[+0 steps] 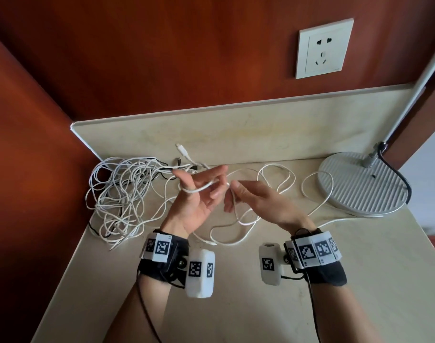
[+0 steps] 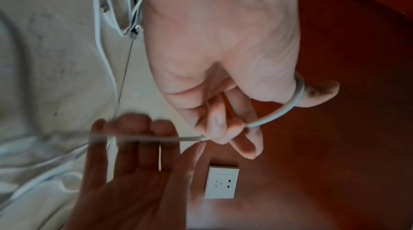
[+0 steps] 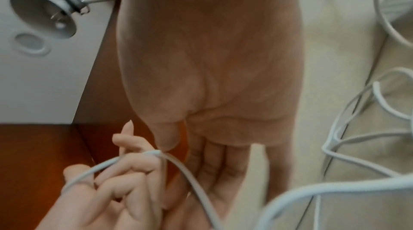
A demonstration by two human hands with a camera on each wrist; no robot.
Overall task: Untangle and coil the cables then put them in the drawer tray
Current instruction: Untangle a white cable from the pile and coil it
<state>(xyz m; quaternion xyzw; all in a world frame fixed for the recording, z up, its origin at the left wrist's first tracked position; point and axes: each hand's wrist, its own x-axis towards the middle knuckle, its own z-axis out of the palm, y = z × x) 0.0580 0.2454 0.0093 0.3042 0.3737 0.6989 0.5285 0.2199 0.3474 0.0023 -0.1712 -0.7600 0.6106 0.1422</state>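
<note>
The head view looks steeply down from above the near edge of the countertop toward the far wall socket. Each wrist view sits close behind its own palm, facing along the fingers. The left wrist view also catches the socket; the right wrist view catches the lamp base, which the head view shows at far right.

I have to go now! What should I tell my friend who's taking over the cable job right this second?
Left hand: thick white cable looped round the thumb, fingers pinching it.
Right hand: grip on the same cable between thumb and fingers, beside the left hand.
The rest of that cable trails loose over the beige countertop.
Tangled pile of thin white cables: untouched, on the left.
Done: coiling just begun.
Left: finish coil, untangle pile, put all in the drawer tray, which isn't in view.
</note>
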